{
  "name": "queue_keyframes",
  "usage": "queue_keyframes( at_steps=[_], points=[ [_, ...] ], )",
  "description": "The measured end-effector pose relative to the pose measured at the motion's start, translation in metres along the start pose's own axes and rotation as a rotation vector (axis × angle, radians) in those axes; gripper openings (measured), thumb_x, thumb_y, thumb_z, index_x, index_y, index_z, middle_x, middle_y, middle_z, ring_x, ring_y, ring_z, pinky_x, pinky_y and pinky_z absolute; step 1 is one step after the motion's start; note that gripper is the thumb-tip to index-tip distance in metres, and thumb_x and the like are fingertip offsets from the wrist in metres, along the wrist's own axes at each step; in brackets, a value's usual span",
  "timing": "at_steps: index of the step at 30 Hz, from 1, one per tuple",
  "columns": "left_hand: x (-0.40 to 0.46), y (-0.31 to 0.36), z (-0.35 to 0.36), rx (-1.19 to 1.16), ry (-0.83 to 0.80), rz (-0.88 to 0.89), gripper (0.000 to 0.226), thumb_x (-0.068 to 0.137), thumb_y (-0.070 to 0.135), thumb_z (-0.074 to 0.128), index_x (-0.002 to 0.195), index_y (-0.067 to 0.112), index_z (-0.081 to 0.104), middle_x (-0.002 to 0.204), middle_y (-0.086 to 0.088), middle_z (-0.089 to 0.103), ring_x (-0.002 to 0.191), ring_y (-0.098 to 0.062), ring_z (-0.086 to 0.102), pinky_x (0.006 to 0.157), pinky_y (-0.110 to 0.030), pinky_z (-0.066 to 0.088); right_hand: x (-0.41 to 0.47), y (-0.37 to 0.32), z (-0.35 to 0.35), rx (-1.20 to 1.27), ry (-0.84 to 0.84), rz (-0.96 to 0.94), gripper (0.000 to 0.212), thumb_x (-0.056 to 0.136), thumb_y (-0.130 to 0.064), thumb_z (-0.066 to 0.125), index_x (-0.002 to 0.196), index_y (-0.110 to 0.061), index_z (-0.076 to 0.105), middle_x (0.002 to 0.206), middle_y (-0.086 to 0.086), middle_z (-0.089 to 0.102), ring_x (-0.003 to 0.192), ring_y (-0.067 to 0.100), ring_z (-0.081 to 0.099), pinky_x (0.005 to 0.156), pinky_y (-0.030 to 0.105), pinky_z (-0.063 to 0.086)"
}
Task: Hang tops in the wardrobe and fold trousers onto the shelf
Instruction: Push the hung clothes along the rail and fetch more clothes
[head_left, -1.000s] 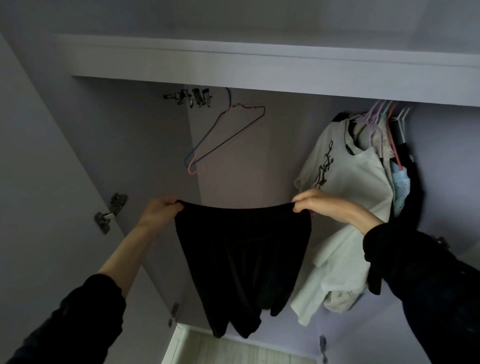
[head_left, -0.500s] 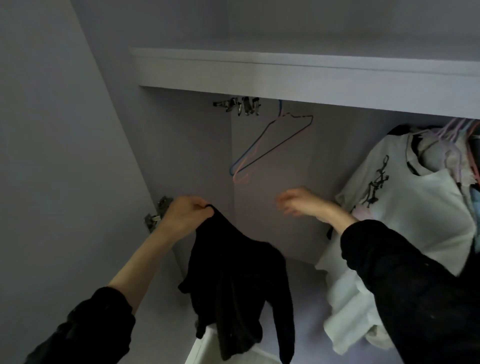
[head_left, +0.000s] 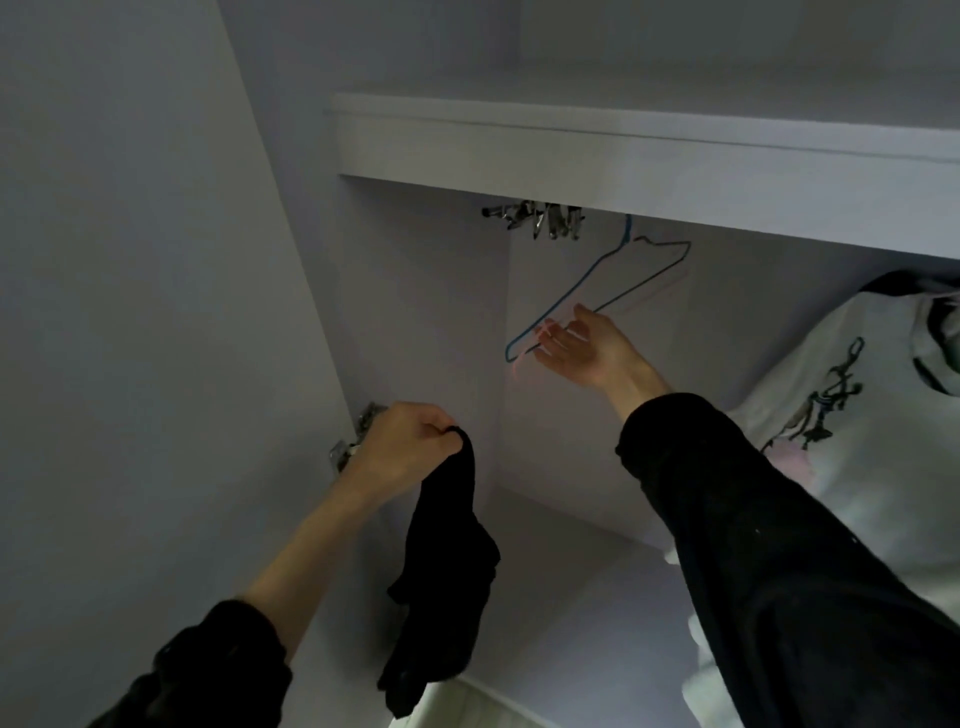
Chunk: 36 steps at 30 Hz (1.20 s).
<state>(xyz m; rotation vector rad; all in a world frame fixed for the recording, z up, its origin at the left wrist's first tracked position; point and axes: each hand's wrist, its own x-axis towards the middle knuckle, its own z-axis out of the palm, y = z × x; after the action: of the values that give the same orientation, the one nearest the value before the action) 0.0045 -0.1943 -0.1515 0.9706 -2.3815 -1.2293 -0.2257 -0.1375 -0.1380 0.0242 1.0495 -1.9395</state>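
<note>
Head camera looks up into an open wardrobe (head_left: 415, 322). Left hand (head_left: 402, 452) is raised in front of the left inner wall, its fingers curled tight round the top edge of a black garment (head_left: 447, 587). That garment hangs straight down from the fist as a limp bunched strip, long axis vertical, its top at the knuckles and its lower end pointing at the pale floor near the bottom of the view. It touches nothing but the hand.

Right hand (head_left: 576, 348) reaches further in and higher, palm turned up and fingers spread loosely, holding nothing. Its fingertips are at the lower end of a blue hanger (head_left: 587, 291); whether they touch the wire I cannot tell, as that spot is blurred. This hanger hangs by its hook under the shelf (head_left: 623, 161), tilted, long side running from upper right down to lower left. A faint pink hanger seems to sit behind it.

Metal clips (head_left: 535, 218) cluster just left of the hook. A white top with a dark print (head_left: 852, 415) hangs at the far right, partly behind the right black sleeve (head_left: 769, 561). A metal hinge (head_left: 358, 431) shows just left of the left hand.
</note>
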Motion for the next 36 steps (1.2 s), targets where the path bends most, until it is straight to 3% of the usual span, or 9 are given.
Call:
queue_keyframes(
  at_steps=[4, 6, 8, 13, 18, 23, 29, 33, 36],
  points=[
    [0.001, -0.006, 0.001, -0.014, 0.002, -0.027, 0.019, 0.08, 0.006, 0.063, 0.07, 0.023, 0.065, 0.07, 0.003, 0.067, 0.069, -0.011, 0.061, 0.068, -0.018, 0.046, -0.001, -0.001, 0.005, 0.096, 0.076, -0.069, 0.029, 0.099, -0.017, 0.045, 0.073, -0.006, 0.046, 0.068, 0.007, 0.043, 0.056, 0.017, 0.045, 0.058, 0.028, 0.046],
    [0.0, -0.005, 0.004, -0.011, 0.002, -0.039, 0.014, 0.081, 0.008, 0.063, 0.075, 0.02, 0.067, 0.072, 0.003, 0.068, 0.072, -0.011, 0.062, 0.071, -0.019, 0.048, -0.004, -0.007, 0.002, 0.085, 0.096, -0.119, 0.024, 0.096, -0.007, 0.044, 0.072, -0.007, 0.045, 0.061, 0.006, 0.044, 0.039, 0.012, 0.041, 0.038, 0.019, 0.036],
    [-0.002, -0.003, 0.009, -0.008, 0.006, -0.027, 0.013, 0.081, 0.007, 0.063, 0.076, 0.018, 0.068, 0.075, 0.0, 0.069, 0.074, -0.014, 0.063, 0.075, -0.023, 0.049, -0.009, -0.015, -0.005, -0.057, 0.149, -0.184, 0.022, 0.096, -0.007, 0.04, 0.075, -0.012, 0.047, 0.059, 0.002, 0.044, 0.028, 0.007, 0.031, 0.03, 0.014, 0.021],
    [-0.005, 0.005, 0.018, 0.005, 0.002, 0.046, 0.019, 0.084, 0.006, 0.061, 0.072, 0.022, 0.063, 0.07, 0.002, 0.064, 0.069, -0.012, 0.06, 0.066, -0.017, 0.046, -0.029, -0.025, -0.024, -0.391, 0.313, -0.354, 0.037, 0.094, -0.001, 0.024, 0.082, -0.019, 0.054, 0.067, 0.001, 0.046, 0.036, 0.006, 0.029, 0.031, 0.014, 0.018],
    [-0.011, 0.011, 0.034, 0.005, 0.013, 0.121, 0.027, 0.083, 0.002, 0.062, 0.069, 0.025, 0.063, 0.064, 0.014, 0.061, 0.06, 0.001, 0.056, 0.066, -0.016, 0.043, -0.05, -0.04, -0.049, -0.393, 0.31, -0.437, 0.021, 0.093, -0.009, 0.045, 0.076, -0.018, 0.054, 0.062, -0.001, 0.044, 0.03, 0.003, 0.027, 0.031, 0.015, 0.017],
    [-0.017, 0.018, 0.048, 0.139, 0.069, 0.221, 0.011, 0.082, 0.002, 0.064, 0.088, 0.007, 0.071, 0.072, 0.007, 0.05, 0.064, 0.0, 0.048, 0.061, -0.003, 0.034, -0.065, -0.041, -0.087, -0.505, 0.439, -0.468, 0.028, 0.095, -0.025, 0.054, 0.069, -0.018, 0.045, 0.059, 0.0, 0.039, 0.038, 0.007, 0.03, 0.032, 0.013, 0.019],
    [-0.025, 0.02, 0.068, 0.049, 0.055, 0.138, 0.016, 0.082, 0.002, 0.063, 0.084, 0.016, 0.069, 0.076, -0.001, 0.064, 0.075, -0.013, 0.059, 0.072, -0.014, 0.043, -0.09, -0.007, -0.159, -0.635, 0.635, -0.384, 0.036, 0.093, -0.037, 0.055, 0.066, -0.016, 0.044, 0.056, 0.002, 0.041, 0.04, 0.014, 0.034, 0.037, 0.02, 0.024],
    [-0.031, 0.018, 0.083, -0.002, 0.051, 0.06, 0.018, 0.084, 0.001, 0.061, 0.094, 0.01, 0.073, 0.085, 0.002, 0.067, 0.079, -0.011, 0.059, 0.076, -0.021, 0.043, -0.113, 0.026, -0.215, -0.769, 0.809, -0.213, 0.035, 0.094, -0.036, 0.051, 0.08, -0.004, 0.058, 0.078, 0.014, 0.059, 0.061, 0.027, 0.049, 0.048, 0.027, 0.038],
    [-0.037, 0.009, 0.1, -0.031, 0.023, -0.01, 0.018, 0.083, -0.002, 0.06, 0.092, 0.007, 0.072, 0.082, -0.004, 0.067, 0.075, -0.015, 0.057, 0.076, -0.027, 0.045, -0.142, 0.053, -0.252, -0.615, 0.809, -0.254, 0.049, 0.093, -0.03, 0.056, 0.05, -0.01, 0.042, 0.045, 0.004, 0.044, 0.046, 0.022, 0.035, 0.047, 0.028, 0.029]
  ],
)
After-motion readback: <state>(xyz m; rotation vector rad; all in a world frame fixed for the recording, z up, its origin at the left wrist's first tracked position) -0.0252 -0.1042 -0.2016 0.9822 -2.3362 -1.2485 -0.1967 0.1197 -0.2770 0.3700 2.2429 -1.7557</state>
